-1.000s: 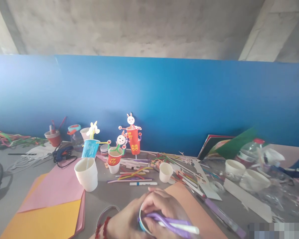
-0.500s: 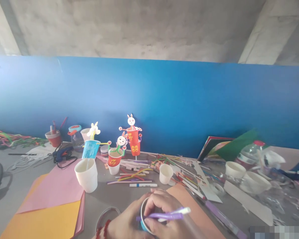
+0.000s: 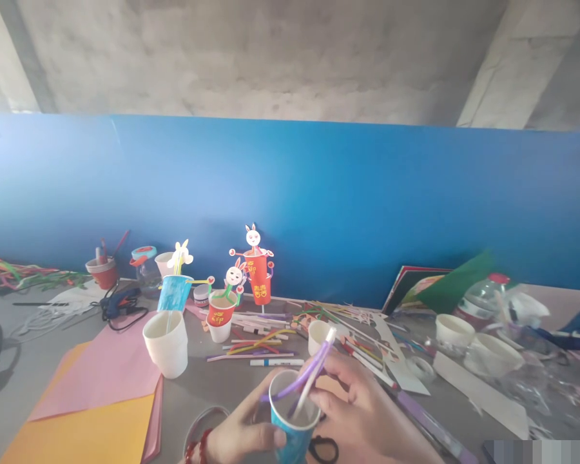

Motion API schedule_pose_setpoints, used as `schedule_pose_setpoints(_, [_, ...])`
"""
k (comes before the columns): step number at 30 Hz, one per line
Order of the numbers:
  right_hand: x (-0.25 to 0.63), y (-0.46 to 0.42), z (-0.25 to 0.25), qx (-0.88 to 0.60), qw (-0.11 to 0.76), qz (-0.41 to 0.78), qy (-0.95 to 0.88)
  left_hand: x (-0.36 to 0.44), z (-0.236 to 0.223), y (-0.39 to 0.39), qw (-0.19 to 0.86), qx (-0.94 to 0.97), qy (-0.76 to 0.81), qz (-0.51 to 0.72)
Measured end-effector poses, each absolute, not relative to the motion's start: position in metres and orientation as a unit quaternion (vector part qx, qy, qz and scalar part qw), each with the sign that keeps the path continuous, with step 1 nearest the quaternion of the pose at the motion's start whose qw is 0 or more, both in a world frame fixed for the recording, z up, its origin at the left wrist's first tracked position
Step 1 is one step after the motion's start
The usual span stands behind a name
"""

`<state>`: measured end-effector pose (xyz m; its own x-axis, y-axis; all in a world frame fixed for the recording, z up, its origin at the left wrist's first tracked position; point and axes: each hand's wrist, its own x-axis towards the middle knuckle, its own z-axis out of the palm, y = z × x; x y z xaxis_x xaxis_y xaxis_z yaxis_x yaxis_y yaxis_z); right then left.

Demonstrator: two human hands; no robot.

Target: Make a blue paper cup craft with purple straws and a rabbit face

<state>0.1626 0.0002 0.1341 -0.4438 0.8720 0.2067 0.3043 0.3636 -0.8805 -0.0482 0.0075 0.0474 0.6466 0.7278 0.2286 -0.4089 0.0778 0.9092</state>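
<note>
Now the right hand (image 3: 362, 403) draws back to the rim of the blue cup (image 3: 294, 439) the left hand (image 3: 246, 426) clasps, baring its inside; purple stem (image 3: 312, 368) and white stick (image 3: 307, 388) rise above that grip, the right's hold unclear.

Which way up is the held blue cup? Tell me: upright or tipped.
Upright or nearly so: the blue cup shows its open mouth at top, wall below.

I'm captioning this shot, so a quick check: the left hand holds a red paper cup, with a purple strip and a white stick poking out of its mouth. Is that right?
Not quite: the cup in the left hand is blue, not red, as the head view shows. The purple strip and white stick do poke out of its mouth.
</note>
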Motion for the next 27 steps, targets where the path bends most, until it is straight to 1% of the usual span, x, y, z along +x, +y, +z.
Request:
schedule_pose_setpoints(6, [0.156,-0.002,0.134,-0.401,0.322,0.352,-0.782,-0.045,0.044,0.008,0.665,0.595,0.163,0.422])
schedule_pose_setpoints(10, [0.157,-0.003,0.136,-0.398,0.295,0.342,-0.798,-0.045,0.042,0.010,0.570,0.646,0.189,0.471])
schedule_pose_setpoints(13, [0.158,-0.005,0.140,-0.389,0.291,0.340,-0.805,-0.044,0.048,0.008,0.524,0.689,0.171,0.471])
schedule_pose_setpoints(19, [0.152,-0.007,0.144,-0.369,0.303,0.311,-0.822,-0.041,0.051,0.006,0.526,0.678,0.152,0.490])
schedule_pose_setpoints(22, [0.152,-0.005,0.137,-0.377,0.330,0.297,-0.813,-0.041,0.048,0.006,0.514,0.681,0.164,0.496])
schedule_pose_setpoints(24, [0.154,-0.004,0.131,-0.375,0.347,0.304,-0.804,-0.042,0.046,0.006,0.517,0.678,0.165,0.495])
schedule_pose_setpoints(27, [0.157,-0.004,0.126,-0.377,0.342,0.330,-0.795,-0.043,0.040,0.007,0.525,0.673,0.165,0.494])
